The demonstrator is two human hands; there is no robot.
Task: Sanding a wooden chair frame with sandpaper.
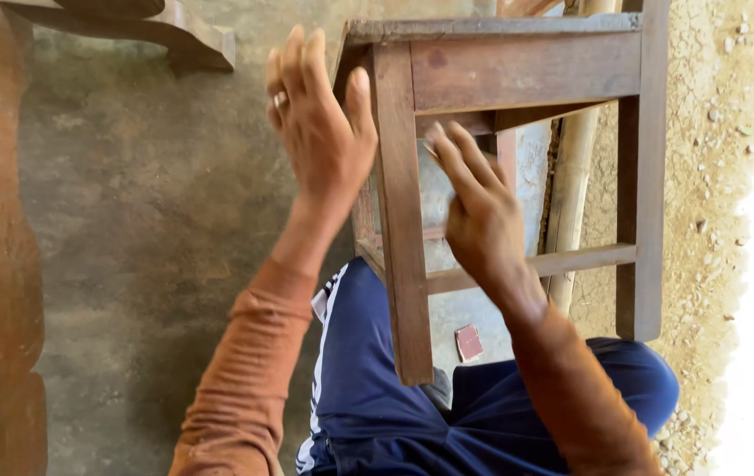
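Wooden stool [518,70] upper centre, near leg [402,220] vertical between hands: left hand [320,123] open, flat on it; right hand [481,211] reaches inside frame, grip unclear.

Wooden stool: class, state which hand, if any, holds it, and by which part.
The left hand rests open against the wooden stool at its upper leg corner. The right hand presses flat inside the frame. No closed grip shows.

The right hand [483,220] hides whatever it presses against the stool [518,70].
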